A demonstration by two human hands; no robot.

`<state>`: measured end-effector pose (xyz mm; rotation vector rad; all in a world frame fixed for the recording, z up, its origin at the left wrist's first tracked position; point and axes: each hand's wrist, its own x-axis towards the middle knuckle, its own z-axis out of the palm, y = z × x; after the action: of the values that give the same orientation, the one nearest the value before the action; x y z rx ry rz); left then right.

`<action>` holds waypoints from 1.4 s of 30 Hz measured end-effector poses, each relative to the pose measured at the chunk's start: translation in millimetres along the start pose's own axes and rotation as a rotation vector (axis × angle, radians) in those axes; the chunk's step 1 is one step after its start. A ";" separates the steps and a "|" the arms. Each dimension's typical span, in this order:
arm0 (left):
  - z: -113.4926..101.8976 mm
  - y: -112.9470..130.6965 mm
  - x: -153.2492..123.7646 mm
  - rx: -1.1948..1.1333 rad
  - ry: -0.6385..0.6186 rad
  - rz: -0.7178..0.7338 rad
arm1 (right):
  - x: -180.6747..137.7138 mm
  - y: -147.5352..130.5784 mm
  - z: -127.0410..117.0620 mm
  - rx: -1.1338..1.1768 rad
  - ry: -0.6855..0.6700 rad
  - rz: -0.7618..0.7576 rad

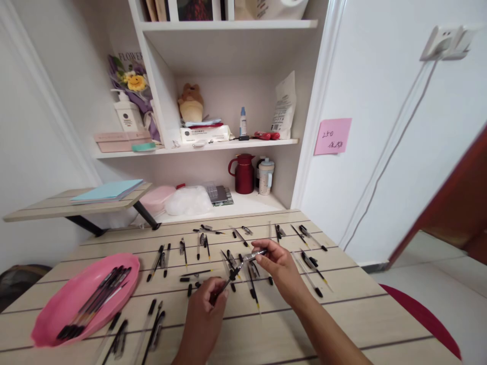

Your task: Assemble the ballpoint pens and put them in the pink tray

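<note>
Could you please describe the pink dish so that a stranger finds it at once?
Find the table with dark stripes. On its left side, in front of the small stand, lies a long, shallow dish. Unlike the loose pen parts to its right, it is bright pink and holds a bundle of pens.

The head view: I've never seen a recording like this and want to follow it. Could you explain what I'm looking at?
No machine here: these are a person's bare hands. The single picture comes from a camera worn on the head, looking forward and down. The left hand pinches a dark pen piece, the right hand a clear pen piece; I can't tell whether they join. Around them on the striped table lie many loose pen parts; at the left, a pink dish holds several pens.
</note>
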<state>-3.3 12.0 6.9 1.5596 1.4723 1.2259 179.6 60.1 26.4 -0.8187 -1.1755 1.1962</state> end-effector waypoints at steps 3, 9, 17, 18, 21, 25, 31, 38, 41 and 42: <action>-0.3 2.4 0.2 0.040 -0.028 0.017 | 0.1 -1.8 -1.1 -0.021 -0.038 0.015; 1.7 2.3 -2.0 0.011 -0.048 0.060 | -0.4 4.8 3.2 0.004 -0.147 0.069; 11.3 -6.3 -4.7 -0.099 -0.099 -0.028 | -11.5 23.4 24.2 0.147 -0.190 0.177; 11.3 -5.4 -5.1 -0.074 -0.101 -0.013 | -12.8 25.4 26.1 0.160 -0.184 0.178; 9.6 -2.0 -8.0 0.088 -0.035 0.113 | -16.8 30.1 31.7 0.192 -0.150 0.169; 7.1 -5.2 -12.4 0.332 0.063 0.339 | -20.7 36.0 38.1 0.253 -0.118 0.166; 4.6 -2.9 -9.5 0.471 0.050 0.375 | -20.9 40.8 40.1 0.270 -0.120 0.198; -55.5 36.8 1.4 0.580 0.200 0.261 | -20.4 39.4 33.7 0.165 -0.125 0.207; -109.9 38.4 11.3 0.843 0.279 0.206 | -22.1 41.5 33.6 0.117 -0.112 0.215; -128.9 34.9 14.8 0.955 0.312 0.146 | -22.9 42.4 34.1 0.099 -0.115 0.215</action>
<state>-111.5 4.0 86.1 2.1549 2.3988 0.8887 136.8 43.9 -10.8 -0.8257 -1.1319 1.4833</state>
